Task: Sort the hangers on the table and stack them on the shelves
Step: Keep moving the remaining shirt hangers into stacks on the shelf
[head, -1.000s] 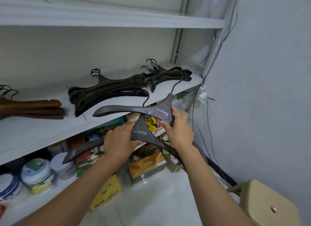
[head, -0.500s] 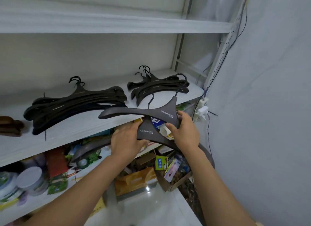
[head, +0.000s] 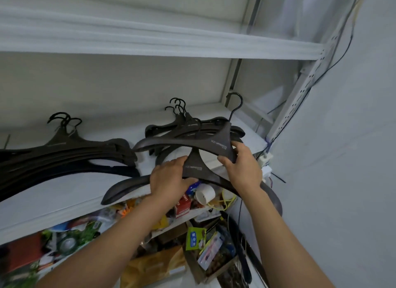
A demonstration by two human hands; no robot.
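Above the shelf [head: 70, 193], the left hand [head: 169, 178] grips the lower hanger [head: 194, 168] and the right hand [head: 244, 165] the upper hanger [head: 184, 140], both likely bound for the right stack [head: 192, 124].

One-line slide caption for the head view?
Left hand grips the lower grey hanger, right hand the upper grey hanger, in front of the right hanger stack on the white shelf.

- On the middle shelf [head: 64, 193] lie two hanger stacks: the left stack [head: 70, 154] and, beyond it toward the far right corner, the right stack [head: 192, 126].
- The farther hanger [head: 184, 140], gripped by the right hand [head: 244, 167], overlaps the right stack's near side.
- The nearer hanger [head: 194, 168], gripped by the left hand [head: 169, 178], hangs over the shelf's near edge.
- The upper shelf [head: 150, 43] is above, the cluttered lower shelf [head: 188, 217] beneath, and the wall [head: 353, 137] at right.
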